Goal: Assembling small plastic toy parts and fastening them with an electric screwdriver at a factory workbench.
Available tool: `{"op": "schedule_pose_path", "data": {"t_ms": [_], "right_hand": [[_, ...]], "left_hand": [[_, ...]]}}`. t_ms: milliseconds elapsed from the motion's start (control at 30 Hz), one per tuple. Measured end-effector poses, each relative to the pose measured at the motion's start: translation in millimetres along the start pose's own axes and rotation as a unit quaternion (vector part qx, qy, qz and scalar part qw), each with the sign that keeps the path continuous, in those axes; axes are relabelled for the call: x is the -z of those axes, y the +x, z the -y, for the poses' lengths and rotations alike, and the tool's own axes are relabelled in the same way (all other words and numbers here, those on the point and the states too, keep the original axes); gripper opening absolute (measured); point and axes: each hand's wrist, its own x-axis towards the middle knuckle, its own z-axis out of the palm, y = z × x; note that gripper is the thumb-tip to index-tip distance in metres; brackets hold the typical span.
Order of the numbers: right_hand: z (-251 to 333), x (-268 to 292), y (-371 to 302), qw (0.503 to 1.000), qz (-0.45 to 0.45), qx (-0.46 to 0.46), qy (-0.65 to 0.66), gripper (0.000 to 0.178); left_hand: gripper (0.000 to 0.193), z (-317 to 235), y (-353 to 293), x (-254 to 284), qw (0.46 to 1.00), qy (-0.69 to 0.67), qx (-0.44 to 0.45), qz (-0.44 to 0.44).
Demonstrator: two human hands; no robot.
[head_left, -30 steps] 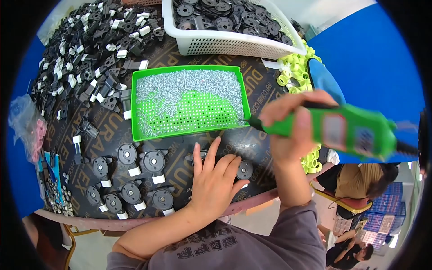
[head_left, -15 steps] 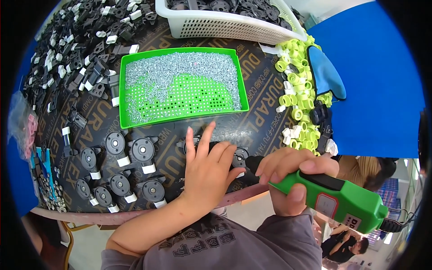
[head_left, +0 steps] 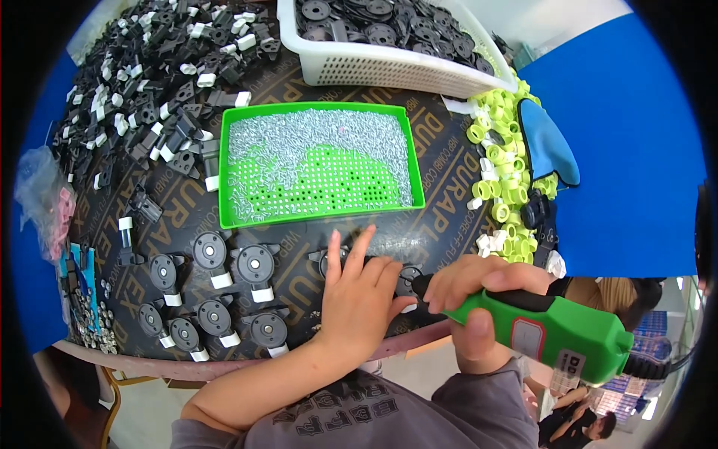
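My right hand (head_left: 482,278) is wrapped round a green electric screwdriver (head_left: 550,329) with a black grip pad and a cord. Its dark tip points left, at a round black part (head_left: 408,279) near the table's front edge. Over the table my left hand (head_left: 350,305) has its fingers stretched out, with the thumb beside that same part. A second round black part (head_left: 326,263) is partly covered by the left fingers. Several round black parts with white ends (head_left: 256,263) lie in two loose rows to the left.
A green tray (head_left: 224,179) of small silver screws sits mid-table. Behind it stands a white basket (head_left: 389,71) of black discs. Black and white pieces (head_left: 149,97) are heaped at the far left, yellow-green rings (head_left: 495,155) at the right, beside a blue glove (head_left: 550,146).
The whole view has shifted, so the table and its things sit lower and further right. My hands keep much the same pose, and the screwdriver still points at the same black part.
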Motion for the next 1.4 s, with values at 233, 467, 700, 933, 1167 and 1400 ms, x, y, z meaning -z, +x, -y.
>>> {"op": "schedule_pose_path", "data": {"t_ms": [233, 467, 700, 933, 1167, 1400], "right_hand": [[-30, 1, 52, 0.984, -0.143, 0.096, -0.045, 0.033], [-80, 5, 77, 0.989, -0.112, 0.076, -0.051, 0.031], [-80, -1, 78, 0.991, -0.112, 0.069, -0.037, 0.030], [-82, 1, 77, 0.990, -0.113, 0.067, -0.051, 0.031], [-82, 0, 74, 0.990, -0.118, 0.069, -0.038, 0.030], [-77, 2, 72, 0.988, -0.123, 0.079, -0.047, 0.029]], "left_hand": [[0.047, 0, -4, -5, 1.000, -0.001, -0.008, -0.021], [0.050, -1, -4, -3, 1.000, -0.006, 0.002, -0.007], [0.050, -1, -4, -1, 1.000, -0.008, 0.001, -0.005], [0.051, -1, -3, -1, 1.000, -0.010, 0.001, -0.007], [0.051, -1, -4, -1, 1.000, -0.008, -0.003, -0.012], [0.050, -2, -8, -5, 1.000, -0.008, -0.005, -0.011]]}}
